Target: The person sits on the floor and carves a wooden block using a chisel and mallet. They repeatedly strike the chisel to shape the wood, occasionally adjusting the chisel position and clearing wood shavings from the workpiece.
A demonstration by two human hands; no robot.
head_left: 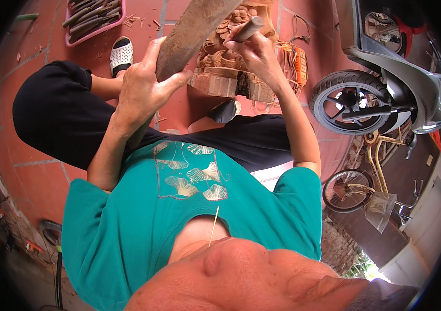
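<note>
My left hand [142, 88] is closed around the handle of a long, flat wooden mallet [194, 28], raised at a slant over my lap. My right hand [256, 52] grips a chisel [249, 28] with a grey handle, its tip set against a reddish-brown wooden carving [225, 62]. The carving stands on the red tiled floor [33, 176] just beyond my knees, partly hidden behind the mallet and my right hand. I sit low in black trousers and a teal shirt.
A pink tray [75, 36] holding several carving tools lies at the far left, with a white sandal [122, 54] beside it. An orange power strip [300, 65] with cables lies right of the carving. A grey scooter [386, 88] and a cream bicycle [366, 186] stand at the right.
</note>
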